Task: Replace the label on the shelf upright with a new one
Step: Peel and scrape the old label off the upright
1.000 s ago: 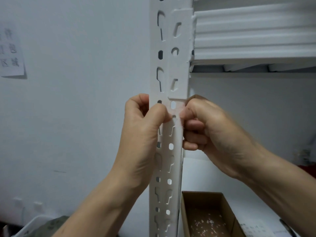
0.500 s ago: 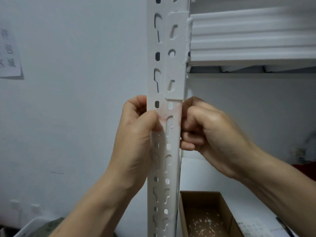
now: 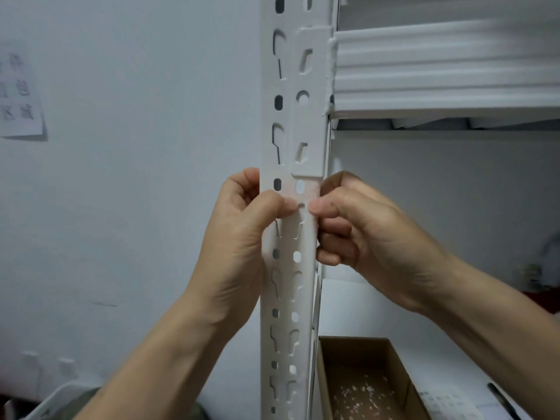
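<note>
The shelf upright (image 3: 289,122), white and punched with slots and holes, runs straight up between the two hands. The left hand (image 3: 242,228) grips its left edge: the fingers curl round behind and the thumb presses flat on the front face. The right hand (image 3: 372,237) grips the right edge the same way, with its thumb tip on the front corner and its fingers curled in behind. The two thumb tips lie near each other, not touching.

Just above the thumbs is a faint pink patch (image 3: 291,190) on the metal. Whether a label lies under the thumbs cannot be told, as all is white there.

Above the right hand a ribbed white shelf beam (image 3: 439,71) joins the upright. Below that hand stands an open cardboard box (image 3: 353,339) with pale scraps in it, and beyond the box lies a pen (image 3: 503,401). Far to the left of the left hand a paper notice (image 3: 21,95) hangs on the wall.
</note>
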